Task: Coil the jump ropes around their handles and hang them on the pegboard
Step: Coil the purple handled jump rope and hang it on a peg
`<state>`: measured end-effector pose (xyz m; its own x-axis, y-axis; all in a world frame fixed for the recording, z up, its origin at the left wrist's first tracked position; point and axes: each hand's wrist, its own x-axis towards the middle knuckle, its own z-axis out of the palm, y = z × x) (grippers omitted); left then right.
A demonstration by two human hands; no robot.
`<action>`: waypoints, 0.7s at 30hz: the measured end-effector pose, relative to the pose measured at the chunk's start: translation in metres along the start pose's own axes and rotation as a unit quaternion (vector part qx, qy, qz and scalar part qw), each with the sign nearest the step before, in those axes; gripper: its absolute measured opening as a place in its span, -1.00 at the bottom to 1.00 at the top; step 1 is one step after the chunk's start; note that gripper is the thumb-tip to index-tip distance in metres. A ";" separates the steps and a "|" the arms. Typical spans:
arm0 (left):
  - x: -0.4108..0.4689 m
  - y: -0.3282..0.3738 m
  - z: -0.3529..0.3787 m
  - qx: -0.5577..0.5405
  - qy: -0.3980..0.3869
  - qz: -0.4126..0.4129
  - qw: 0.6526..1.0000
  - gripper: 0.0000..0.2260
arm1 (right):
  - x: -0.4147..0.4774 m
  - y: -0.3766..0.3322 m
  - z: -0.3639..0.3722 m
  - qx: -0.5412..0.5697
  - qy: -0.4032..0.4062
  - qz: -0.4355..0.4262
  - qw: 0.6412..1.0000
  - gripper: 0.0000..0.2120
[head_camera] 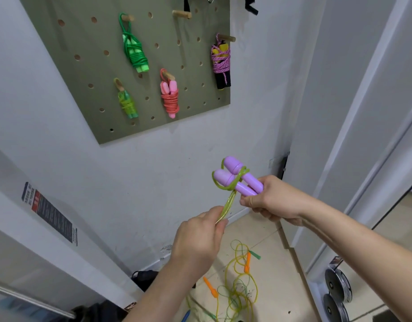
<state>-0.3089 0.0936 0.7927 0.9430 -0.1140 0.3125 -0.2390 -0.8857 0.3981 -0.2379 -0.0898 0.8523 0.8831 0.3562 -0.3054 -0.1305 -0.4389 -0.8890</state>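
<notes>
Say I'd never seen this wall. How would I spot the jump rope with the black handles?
Find the olive-green pegboard on the white wall and follow it to its right edge. There a jump rope hangs from a wooden peg, higher than the pink rope to its left. It alone has black handles, wound with purple-and-white cord; the others are green or pink.

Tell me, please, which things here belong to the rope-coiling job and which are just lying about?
Job: purple plastic handles, translucent yellow-green rope, olive-green pegboard, bare wooden peg, orange-handled rope tangled on floor.
Lying about: round metal weight plates, black bag, printed wall notice.
</notes>
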 end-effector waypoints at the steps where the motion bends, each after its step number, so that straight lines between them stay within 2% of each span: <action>1: 0.001 0.001 0.000 0.074 -0.012 -0.005 0.997 -0.75 | 0.004 0.001 0.002 -0.016 0.018 0.000 1.000 -0.81; 3: 0.002 0.010 -0.007 0.155 -0.044 0.009 0.987 -0.79 | 0.009 0.001 0.006 -0.122 0.060 -0.020 0.991 -0.84; 4: 0.001 0.014 -0.013 0.198 -0.056 0.040 0.978 -0.83 | 0.011 0.001 0.009 -0.209 0.077 -0.033 0.974 -0.86; 5: 0.001 0.013 -0.016 0.218 -0.055 0.088 0.970 -0.78 | 0.012 0.001 0.013 -0.298 0.088 -0.040 0.950 -0.89; 7: 0.004 0.008 -0.022 0.259 -0.053 0.160 0.951 -0.65 | 0.010 0.000 0.021 -0.420 0.083 -0.034 0.903 -0.90; 9: 0.011 0.002 -0.032 0.276 -0.037 0.204 0.939 -0.67 | 0.004 -0.003 0.029 -0.489 0.053 -0.025 0.870 -0.93; 13: 0.030 -0.004 -0.060 0.217 -0.027 0.269 0.938 -0.86 | -0.014 -0.019 0.039 -0.579 -0.014 -0.037 0.814 -0.90; 16: 0.045 -0.007 -0.076 0.147 -0.114 0.284 0.940 -0.85 | -0.027 -0.029 0.045 -0.638 -0.065 -0.067 0.764 -0.91; 18: 0.051 -0.004 -0.081 0.044 -0.169 0.241 0.955 -0.89 | -0.032 -0.033 0.044 -0.660 -0.098 -0.080 0.741 -0.91; 19: 0.053 -0.003 -0.082 -0.024 -0.183 0.199 0.962 -0.92 | -0.035 -0.036 0.043 -0.661 -0.114 -0.088 0.736 -0.85; 21: 0.057 -0.001 -0.086 -0.158 -0.214 0.098 0.959 -0.88 | -0.040 -0.039 0.038 -0.638 -0.148 -0.112 0.747 -0.60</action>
<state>-0.2747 0.1269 0.8845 0.8656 -0.4980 0.0519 -0.4151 -0.6559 0.6305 -0.2854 -0.0551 0.8865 0.6558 0.6223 -0.4275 0.7083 -0.7031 0.0632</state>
